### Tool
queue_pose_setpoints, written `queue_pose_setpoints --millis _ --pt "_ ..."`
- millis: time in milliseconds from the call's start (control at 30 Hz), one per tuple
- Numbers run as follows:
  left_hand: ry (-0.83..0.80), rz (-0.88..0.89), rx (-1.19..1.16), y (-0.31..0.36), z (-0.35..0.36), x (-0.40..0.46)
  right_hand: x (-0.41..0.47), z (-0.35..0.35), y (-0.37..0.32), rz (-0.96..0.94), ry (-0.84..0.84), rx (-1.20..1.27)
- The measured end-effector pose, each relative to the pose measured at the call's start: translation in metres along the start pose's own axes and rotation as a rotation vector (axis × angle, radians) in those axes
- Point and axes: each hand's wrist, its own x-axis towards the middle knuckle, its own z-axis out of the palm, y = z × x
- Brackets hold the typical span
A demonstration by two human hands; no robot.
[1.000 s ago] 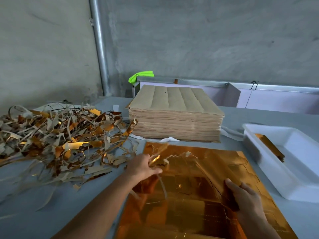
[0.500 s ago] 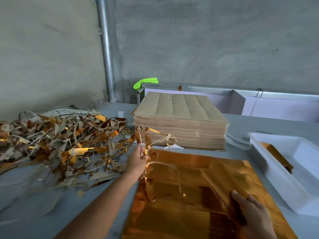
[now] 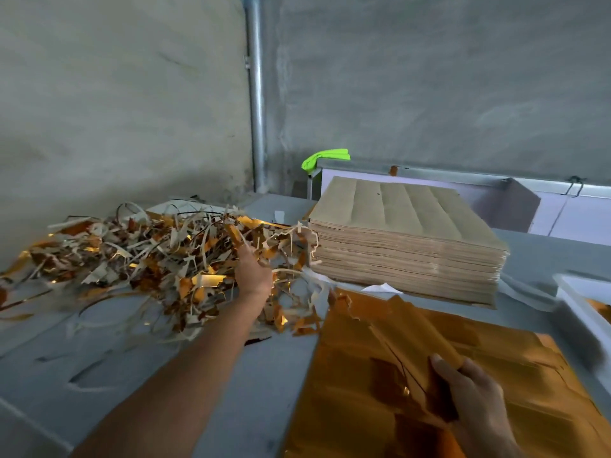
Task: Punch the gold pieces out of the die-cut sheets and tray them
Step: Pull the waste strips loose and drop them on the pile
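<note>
The left hand (image 3: 253, 274) reaches out over the edge of the scrap heap (image 3: 158, 259), left of the gold sheet (image 3: 396, 375). Its fingers are hidden among the strips, so I cannot tell whether they hold a strip or have let go. The right hand (image 3: 476, 401) pinches a lifted gold panel on the sheet, thumb on top, fingers curled beneath.

The sheet lies flat on the table (image 3: 231, 375), its far left corner already ragged. Behind the sheet stands the stack (image 3: 406, 233) of unpunched sheets; right of the sheet, the white tray (image 3: 582, 312) shows only its near corner, with a gold piece inside.

Risks, as I judge them: torn strips trail from the heap to the sheet's corner, so a strip snagging the left fingers could drag scrap back over the sheet. The right pinch could crease or tear the thin panel if it pulls before the cut is free. Good pieces could also get lost in the scrap.
</note>
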Motion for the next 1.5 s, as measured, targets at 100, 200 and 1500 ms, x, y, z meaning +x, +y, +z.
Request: queue_pose_setpoints --millis 100,200,1500 --pt "0.099 -0.032 0.054 -0.003 -0.019 0.024 0.003 0.016 0.002 -0.034 -0.015 -0.037" --pt "0.067 -0.027 0.11 -0.007 -0.033 0.041 0.008 0.032 0.004 -0.074 -0.029 -0.041" --pt "-0.832 0.977 0.368 0.015 0.055 -0.144 0.013 -0.022 -0.002 -0.822 -0.241 -0.881"
